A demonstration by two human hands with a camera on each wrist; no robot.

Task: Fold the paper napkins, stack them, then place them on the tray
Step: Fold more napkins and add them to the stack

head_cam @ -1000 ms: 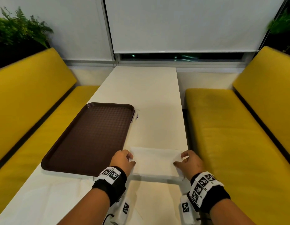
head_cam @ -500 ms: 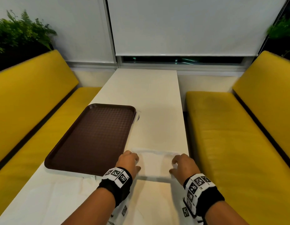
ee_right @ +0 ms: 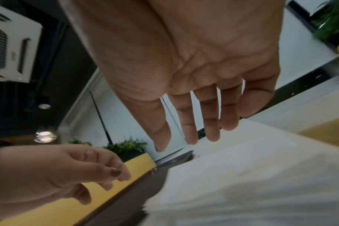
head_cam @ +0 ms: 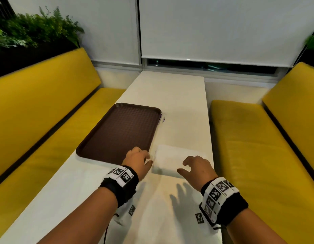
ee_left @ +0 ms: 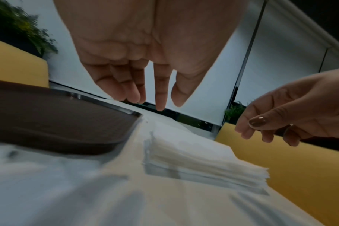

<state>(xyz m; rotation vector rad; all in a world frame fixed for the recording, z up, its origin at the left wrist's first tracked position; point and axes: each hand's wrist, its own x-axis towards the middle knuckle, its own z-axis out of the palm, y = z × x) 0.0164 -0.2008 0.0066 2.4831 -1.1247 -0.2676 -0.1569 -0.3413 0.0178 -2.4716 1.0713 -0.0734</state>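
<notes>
Far left: yellow bench seat (head_cam: 38, 120), then brown tray (head_cam: 121, 132) lying flat on the white table (head_cam: 179, 103), nothing on it yet.

Just right of the tray's near corner: left hand (head_cam: 137, 162), fingers hanging loosely curled, holding nothing, raised a little above the table in the left wrist view. Fingertips close to the tray's rim and to the left edge of the stack.

Next: stack of folded paper napkins (head_cam: 172, 160), white, many thin layers, resting on the table just beside the tray, not on it. Edges fairly even in the left wrist view, though blurred.

Then right hand (head_cam: 196, 167), fingers spread and relaxed, empty, hovering over the stack's right side without touching.

Far right: second yellow bench seat (head_cam: 258, 147), close past the table's edge.

Risks, as judgement:
- Gripping from one side only: likely to fan the layers or leave the bottom napkins behind.
- Squeezing too hard: likely to buckle the soft stack and spoil the folds.
- Carrying low toward the tray: raised rim may catch the bottom sheets and peel them off.
- Nudging rightward: stack near the table's edge, could slide off toward the bench.
</notes>
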